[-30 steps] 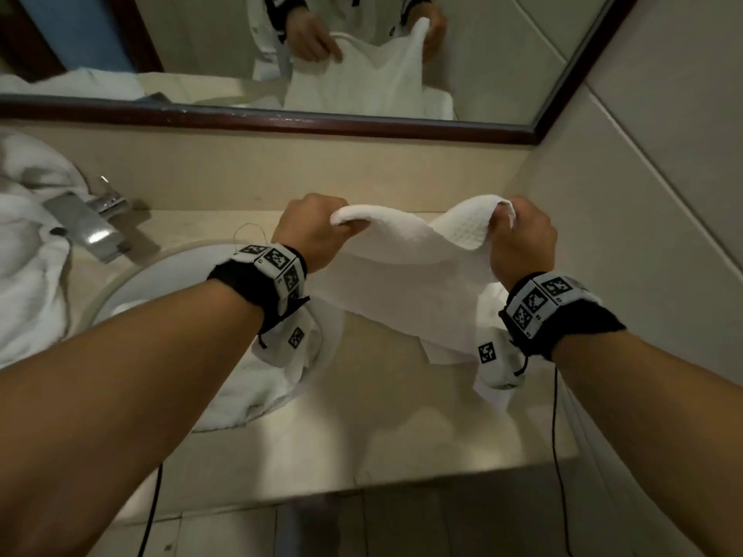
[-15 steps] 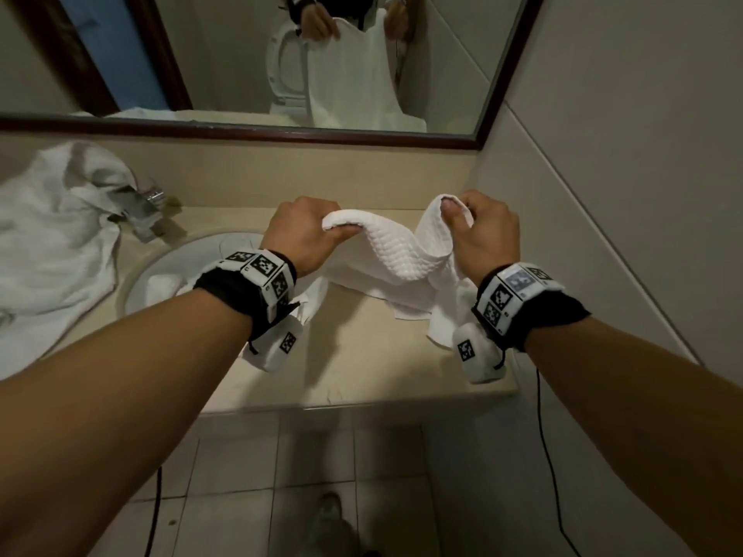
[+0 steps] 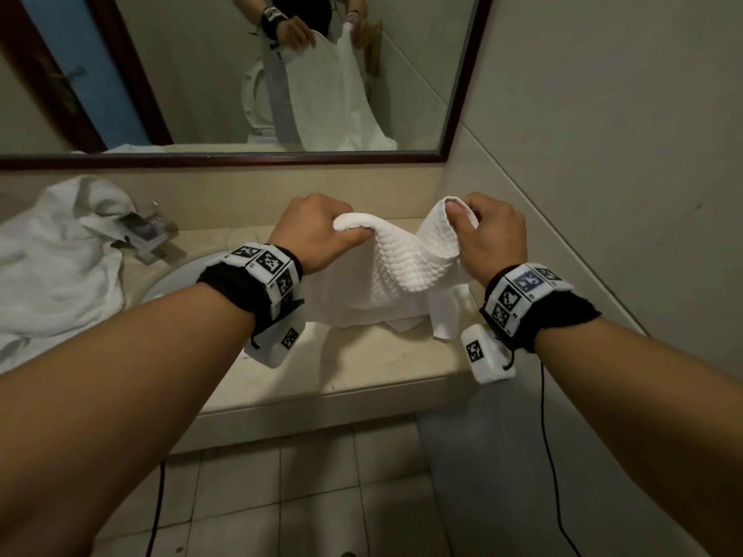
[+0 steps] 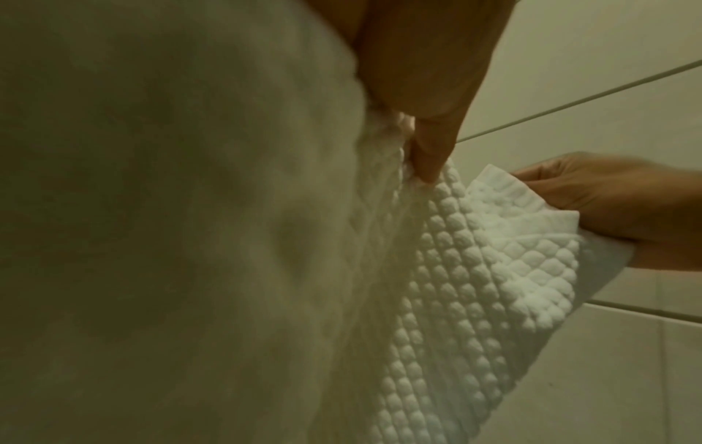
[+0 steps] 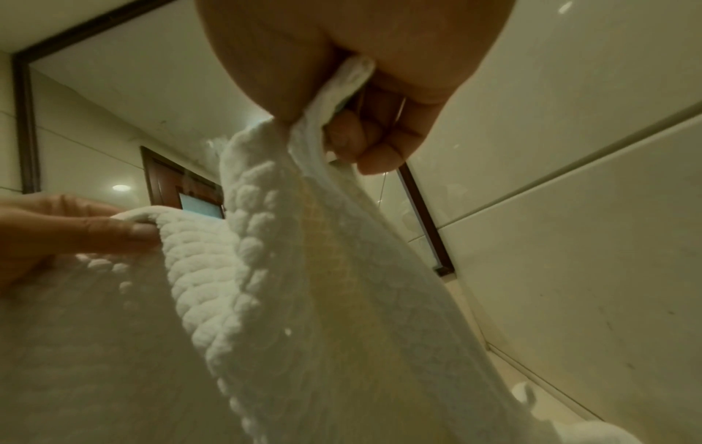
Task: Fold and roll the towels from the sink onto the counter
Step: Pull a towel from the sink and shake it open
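Against the frame half a second back, I log the hands closer together, the slack between them bunched deeper, and more floor tile in view below the counter edge.

Beige stone counter (image 3: 362, 371): smooth, flat, sink basin (image 3: 177, 281) set in its left part.

Heap of plain white towels (image 3: 56, 267): crumpled, draped left of the basin and over the chrome tap (image 3: 146, 235).

White waffle-weave towel (image 3: 402, 263): raised bumpy grid on one face, flat hemmed border; held up above the counter's right part, sagging between the two hands, its lower folds seeming to rest on the stone.

Left hand (image 3: 317, 231): fingers curled, pinching the towel's left top edge.

Right hand (image 3: 490, 235): thumb and curled fingers pinching the right top corner, beside the tiled wall (image 3: 603, 154).

Dark-framed mirror (image 3: 225, 160) behind reflects the hanging towel.
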A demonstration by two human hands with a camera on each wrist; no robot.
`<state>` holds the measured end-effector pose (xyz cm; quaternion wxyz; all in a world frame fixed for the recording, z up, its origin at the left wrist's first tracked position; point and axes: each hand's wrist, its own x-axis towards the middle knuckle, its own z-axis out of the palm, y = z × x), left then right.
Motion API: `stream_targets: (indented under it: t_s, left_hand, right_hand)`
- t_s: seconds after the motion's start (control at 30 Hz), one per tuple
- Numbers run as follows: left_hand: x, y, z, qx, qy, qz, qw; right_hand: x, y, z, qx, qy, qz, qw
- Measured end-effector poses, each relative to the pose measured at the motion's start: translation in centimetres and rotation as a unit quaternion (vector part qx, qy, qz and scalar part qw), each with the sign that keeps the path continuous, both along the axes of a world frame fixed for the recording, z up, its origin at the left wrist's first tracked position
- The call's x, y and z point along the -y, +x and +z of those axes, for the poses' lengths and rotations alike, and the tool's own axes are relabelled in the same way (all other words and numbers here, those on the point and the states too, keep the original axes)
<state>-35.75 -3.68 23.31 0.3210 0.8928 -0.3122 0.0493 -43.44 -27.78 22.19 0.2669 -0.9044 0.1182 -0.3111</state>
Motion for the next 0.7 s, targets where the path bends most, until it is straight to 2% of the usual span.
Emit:
stream_targets:
  t_s: [0.33,0.7]
  left_hand:
    - [-1.6,-5.0,2.8,0.022,0.002,0.009,1.0]
    - [-1.3,-15.5,5.5,0.036,0.011,0.011,0.999]
  right_hand:
    - [-1.4,-5.2,3.0,0.015,-0.027,0.013,0.999]
    - [-2.4,-15.5,6.0,0.009,-0.007,0.008,1.0]
